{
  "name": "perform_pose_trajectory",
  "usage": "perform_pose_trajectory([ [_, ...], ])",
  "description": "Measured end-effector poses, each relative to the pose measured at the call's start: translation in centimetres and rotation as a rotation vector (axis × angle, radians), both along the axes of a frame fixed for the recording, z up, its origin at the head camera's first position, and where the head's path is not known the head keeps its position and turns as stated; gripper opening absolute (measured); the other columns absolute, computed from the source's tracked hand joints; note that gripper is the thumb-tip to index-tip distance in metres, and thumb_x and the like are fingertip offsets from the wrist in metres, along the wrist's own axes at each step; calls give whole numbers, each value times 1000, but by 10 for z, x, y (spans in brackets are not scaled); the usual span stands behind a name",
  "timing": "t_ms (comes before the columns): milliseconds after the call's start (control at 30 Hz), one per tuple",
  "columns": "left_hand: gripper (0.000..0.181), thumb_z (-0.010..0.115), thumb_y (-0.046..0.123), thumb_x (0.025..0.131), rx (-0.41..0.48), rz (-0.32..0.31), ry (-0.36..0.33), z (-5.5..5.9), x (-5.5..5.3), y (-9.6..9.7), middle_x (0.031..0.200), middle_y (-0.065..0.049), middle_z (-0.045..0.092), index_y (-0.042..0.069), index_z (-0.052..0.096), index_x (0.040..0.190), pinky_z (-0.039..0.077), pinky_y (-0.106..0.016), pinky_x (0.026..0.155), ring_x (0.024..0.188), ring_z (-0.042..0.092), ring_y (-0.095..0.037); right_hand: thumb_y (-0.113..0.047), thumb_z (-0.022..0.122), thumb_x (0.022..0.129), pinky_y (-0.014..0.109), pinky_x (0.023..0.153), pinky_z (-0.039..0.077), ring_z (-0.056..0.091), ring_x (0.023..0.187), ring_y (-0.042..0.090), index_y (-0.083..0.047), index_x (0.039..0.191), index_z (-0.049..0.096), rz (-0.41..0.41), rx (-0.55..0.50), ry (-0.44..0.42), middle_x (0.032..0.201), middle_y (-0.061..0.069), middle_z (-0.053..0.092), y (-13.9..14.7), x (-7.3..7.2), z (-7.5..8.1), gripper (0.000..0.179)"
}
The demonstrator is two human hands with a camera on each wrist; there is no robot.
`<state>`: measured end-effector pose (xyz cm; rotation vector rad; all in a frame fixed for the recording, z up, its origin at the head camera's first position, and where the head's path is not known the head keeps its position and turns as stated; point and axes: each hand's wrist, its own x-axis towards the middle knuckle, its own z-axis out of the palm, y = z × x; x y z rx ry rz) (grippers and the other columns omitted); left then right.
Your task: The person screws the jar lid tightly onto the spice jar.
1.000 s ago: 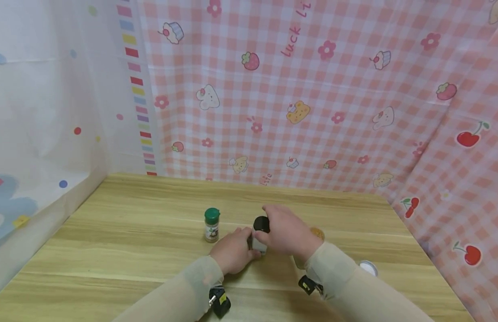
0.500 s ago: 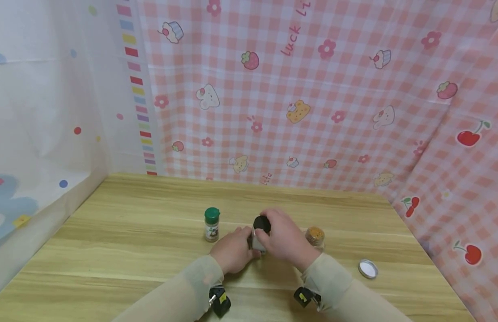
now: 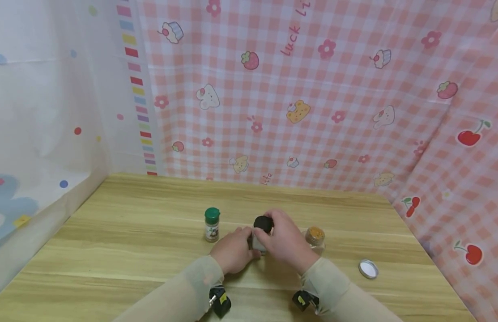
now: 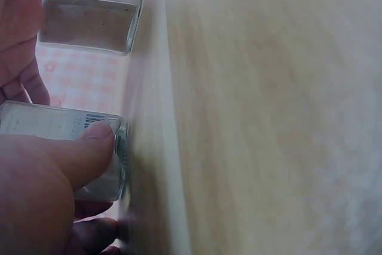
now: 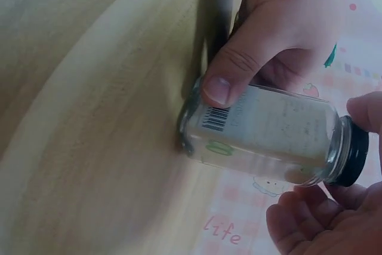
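A clear glass spice jar (image 5: pixel 268 141) with a black screw lid (image 3: pixel 263 223) stands upright on the table between both hands. My left hand (image 3: pixel 231 251) grips the jar low down; in the left wrist view its thumb lies over the label beside a barcode. My right hand (image 3: pixel 288 241) holds the black lid at the top, thumb on the near side. In the right wrist view the lid (image 5: pixel 353 152) sits on the jar's neck, with the thumb at one side and fingers curled at the other. Behind the right hand, a lidless jar of orange-yellow powder (image 3: pixel 315 235) is partly covered.
A green-capped spice jar (image 3: pixel 211 226) stands upright to the left of the left hand. A round silver-rimmed lid (image 3: pixel 368 269) lies white side up on the wooden table (image 3: pixel 124 232) at the right. Patterned cloths (image 3: pixel 232 89) hang behind and at the sides.
My right hand has shifted and turned slightly around the black lid, its wrist moving left. The orange-powder jar and silver-rimmed lid show more fully. My left hand has stayed put.
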<state>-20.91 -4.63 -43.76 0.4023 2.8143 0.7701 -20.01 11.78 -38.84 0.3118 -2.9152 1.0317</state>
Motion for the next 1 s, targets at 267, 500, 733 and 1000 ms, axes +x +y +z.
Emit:
perform_pose_trajectory([
  [267,58,76,43,96,17,4,-4,-1,0,0,155,-19,56,13,58,141,43,-60,118,147,49,-42,-29,70,100,47,100,57,63,120,28,-3,146,54,59,-90,30,140,15,60,4,0,-7,55],
  [500,56,76,44,96,8,-2,-1,-1,-1,0,153,-18,58,14,59,140,48,-58,114,141,56,-41,-23,71,99,34,84,54,59,95,19,-6,129,63,57,-137,66,121,10,64,3,-1,-14,35],
  [733,62,75,44,96,19,3,-6,-1,0,0,157,-19,54,14,56,146,41,-59,121,150,46,-41,-28,72,101,27,76,50,57,90,17,-7,128,60,14,-190,33,117,8,63,1,0,-20,37],
  [1000,60,75,44,96,10,2,-3,2,2,0,156,-18,55,13,57,144,42,-59,120,149,47,-42,-33,72,101,32,83,55,62,100,20,-6,144,51,33,-233,24,131,13,63,4,0,-24,55],
])
